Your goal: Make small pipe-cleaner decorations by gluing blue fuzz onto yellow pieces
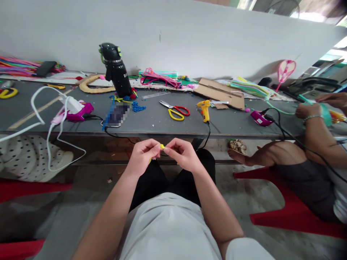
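Holds a small bright-yellow fuzzy strip (162,146) between the bare left hand (143,155) and the bare right hand (184,155), out before the near edge of the dark grey counter (151,124) and above the lap. Pinches the strip with thumb and finger in the left grip, closed down on it, with another bit of yellow showing below that palm; pinches its other side in the right grip, likewise closed to the fingertips. Has, just beyond on the counter, steel scissors with one red and one yellow handle (172,107), handles spread apart, and to their right a yellow glue gun with a black cord (205,110). Faces, farther left, a tall black bottle (120,77), upright near curled blue fuzzy strands (138,107), and, on the far right side, flat brown cardboard (222,94). Sits to the left of a co-worker's braceleted hand (307,110), well apart from it
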A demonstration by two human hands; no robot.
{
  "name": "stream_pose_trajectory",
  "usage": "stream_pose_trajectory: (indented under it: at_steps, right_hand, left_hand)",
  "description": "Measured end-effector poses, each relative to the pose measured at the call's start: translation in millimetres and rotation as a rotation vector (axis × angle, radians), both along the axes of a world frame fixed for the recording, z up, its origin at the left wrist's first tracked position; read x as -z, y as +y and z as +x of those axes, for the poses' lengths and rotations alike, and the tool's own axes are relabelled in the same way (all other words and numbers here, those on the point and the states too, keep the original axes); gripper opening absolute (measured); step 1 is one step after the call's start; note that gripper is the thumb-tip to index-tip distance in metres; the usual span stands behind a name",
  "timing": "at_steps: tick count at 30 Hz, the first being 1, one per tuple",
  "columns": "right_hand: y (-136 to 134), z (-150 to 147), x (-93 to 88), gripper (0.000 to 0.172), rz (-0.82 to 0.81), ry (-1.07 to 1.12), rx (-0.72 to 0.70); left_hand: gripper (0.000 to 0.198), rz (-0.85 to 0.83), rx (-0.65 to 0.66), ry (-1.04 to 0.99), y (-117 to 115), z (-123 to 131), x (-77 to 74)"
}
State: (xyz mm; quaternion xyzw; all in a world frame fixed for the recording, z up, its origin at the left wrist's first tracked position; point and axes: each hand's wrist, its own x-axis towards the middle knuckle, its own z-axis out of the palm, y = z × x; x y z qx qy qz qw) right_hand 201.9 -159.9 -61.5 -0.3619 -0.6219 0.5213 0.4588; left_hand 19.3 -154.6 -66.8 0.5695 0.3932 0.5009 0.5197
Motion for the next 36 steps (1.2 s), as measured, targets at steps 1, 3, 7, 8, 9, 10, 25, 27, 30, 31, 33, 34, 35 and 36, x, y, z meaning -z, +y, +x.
stream_pose_trajectory:
  at_steps: [1, 3, 7, 8, 9, 10, 25, 27, 30, 31, 33, 34, 35, 36]
  right_hand:
    - [2, 3, 1.2, 0.025, -0.023, 0.002, -0.054]
    - [8, 11, 1.8, 0.026, -0.045, -0.025, -0.169]
    - [26, 26, -7.8, 0.026, 0.044, -0.248, -0.399]
    - [31, 28, -12.4, 0.025, 0.081, -0.327, -0.451]
    - [35, 29, -17.5, 0.023, 0.120, -0.408, -0.494]
    - [39, 29, -22.7, 0.019, 0.162, -0.495, -0.519]
    - [16, -2, -40.9, 0.020, 0.354, -1.106, -0.059]
    - [11, -2, -33.0, 0.021, 0.287, -0.977, 0.012]
    - [4, -4, -17.9, 0.020, 0.230, -0.762, 0.043]
    - [3, -5, -12.8, 0.019, 0.209, -0.692, 0.044]
    - [1, -6, -4.1, 0.019, 0.163, -0.563, 0.042]
    - [1, -7, -0.6, 0.019, 0.142, -0.503, 0.038]
    - [2, -7, 2.3, 0.019, 0.124, -0.447, 0.030]
    - [3, -7, 4.5, 0.019, 0.109, -0.395, 0.019]
  left_hand:
    - [0.020, -0.007, 0.037, 0.017, 0, -1, -1.1]
    - [0.024, -0.030, 0.115, 0.063, -1, -4, -4.6]
    - [0.024, -0.095, 0.332, 0.265, -1, -9, -14.6]
    - [0.022, -0.106, 0.380, 0.330, -1, -11, -16.5]
    - [0.020, -0.109, 0.413, 0.396, -1, -11, -17.8]
    - [0.019, -0.103, 0.425, 0.463, 0, -12, -18.4]
    - [0.025, 0.087, -0.023, 0.733, 5, 0, 0.8]
    - [0.026, 0.032, -0.087, 0.589, 8, -2, 4.8]
    - [0.027, -0.011, -0.131, 0.380, 8, -3, 8.3]
    - [0.027, -0.010, -0.137, 0.326, 8, -3, 8.8]
    - [0.025, 0.001, -0.137, 0.236, 7, -2, 9.5]
    - [0.024, 0.006, -0.132, 0.196, 7, -2, 9.9]
    - [0.023, 0.011, -0.125, 0.161, 6, -1, 10.5]
    - [0.023, 0.012, -0.117, 0.132, 6, -1, 11.3]
